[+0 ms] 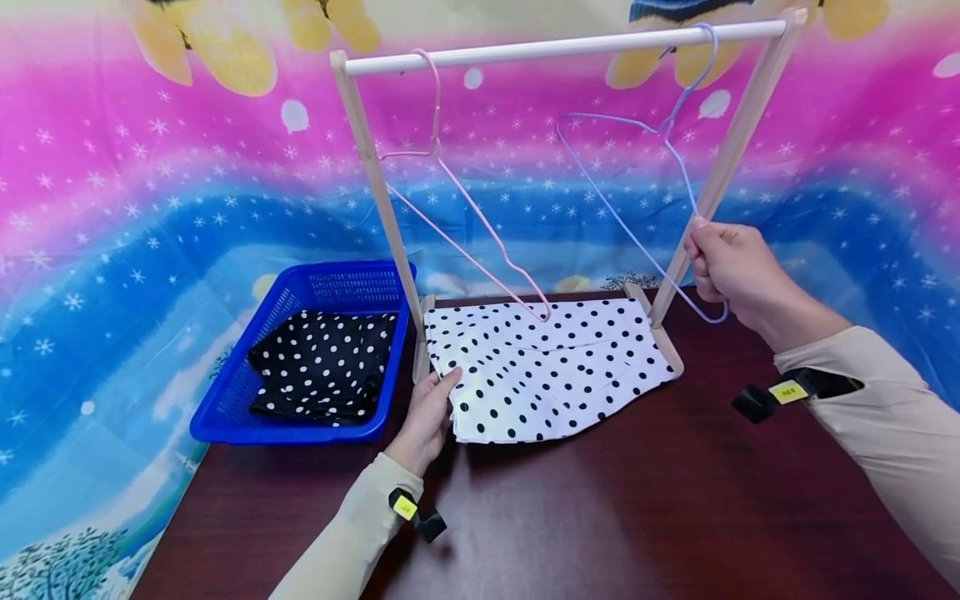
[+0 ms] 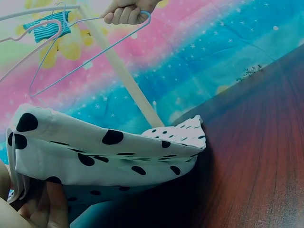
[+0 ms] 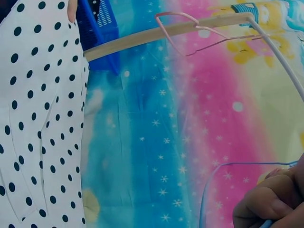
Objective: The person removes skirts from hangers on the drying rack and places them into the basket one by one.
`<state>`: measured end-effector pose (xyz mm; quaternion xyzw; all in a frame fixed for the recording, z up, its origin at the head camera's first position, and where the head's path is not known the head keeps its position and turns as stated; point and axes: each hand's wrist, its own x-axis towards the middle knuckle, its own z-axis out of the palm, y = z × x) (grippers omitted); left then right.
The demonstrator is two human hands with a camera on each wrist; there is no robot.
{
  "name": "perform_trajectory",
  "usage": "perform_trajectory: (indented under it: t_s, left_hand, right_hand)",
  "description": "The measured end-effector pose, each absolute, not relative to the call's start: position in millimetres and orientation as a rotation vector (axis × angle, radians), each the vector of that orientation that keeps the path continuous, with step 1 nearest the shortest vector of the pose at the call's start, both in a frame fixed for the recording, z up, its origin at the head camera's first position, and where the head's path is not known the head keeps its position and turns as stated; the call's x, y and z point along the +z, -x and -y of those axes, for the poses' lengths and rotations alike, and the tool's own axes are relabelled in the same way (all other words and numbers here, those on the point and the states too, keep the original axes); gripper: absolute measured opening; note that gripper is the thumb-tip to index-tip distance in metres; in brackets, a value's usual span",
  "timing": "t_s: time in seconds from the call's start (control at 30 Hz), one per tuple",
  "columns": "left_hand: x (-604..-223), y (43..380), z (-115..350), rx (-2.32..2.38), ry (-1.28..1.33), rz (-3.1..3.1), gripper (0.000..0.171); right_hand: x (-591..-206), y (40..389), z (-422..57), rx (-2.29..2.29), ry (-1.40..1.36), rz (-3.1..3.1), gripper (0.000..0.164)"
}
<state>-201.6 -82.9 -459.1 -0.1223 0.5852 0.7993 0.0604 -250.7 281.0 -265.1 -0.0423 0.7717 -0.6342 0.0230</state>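
In the head view my right hand [image 1: 738, 262] grips the right side of a blue wire hanger [image 1: 611, 196], whose hook sits over the rack's white bar [image 1: 555, 52]. My left hand [image 1: 423, 421] holds the near left edge of a white polka-dot garment [image 1: 555, 375], thumb on top. The left wrist view shows fingers [image 2: 54, 209] under the fabric fold. The garment spreads across the rack's base, its curved edge towards me. A pink wire hanger [image 1: 480, 212] hangs at the bar's left, its lower corner overlapping the garment in the head view.
Left of the rack stands a blue plastic basket [image 1: 225, 429] holding a black garment with white dots [image 1: 322, 367]. The rack's wooden posts [image 1: 375, 200] rise from the dark red-brown tabletop [image 1: 600, 517]. A colourful printed cloth [image 1: 187, 175] hangs behind.
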Motion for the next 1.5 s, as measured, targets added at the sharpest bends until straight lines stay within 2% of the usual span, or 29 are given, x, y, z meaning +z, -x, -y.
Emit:
perform_trajectory:
  t_s: [0.53, 1.07, 1.5]
  left_hand:
    - [-447, 196, 79, 2.415, 0.338, -1.791, 0.032]
    - [-434, 188, 76, 2.372, 0.254, -1.879, 0.034]
    - [-410, 190, 75, 2.35, 0.08, -2.003, 0.035]
  right_hand:
    - [-264, 251, -287, -1.672, 0.123, -2.72, 0.048]
    - [-269, 244, -282, -1.547, 0.264, -3.079, 0.021]
    - [-269, 247, -287, -1.373, 0.236, -3.156, 0.035]
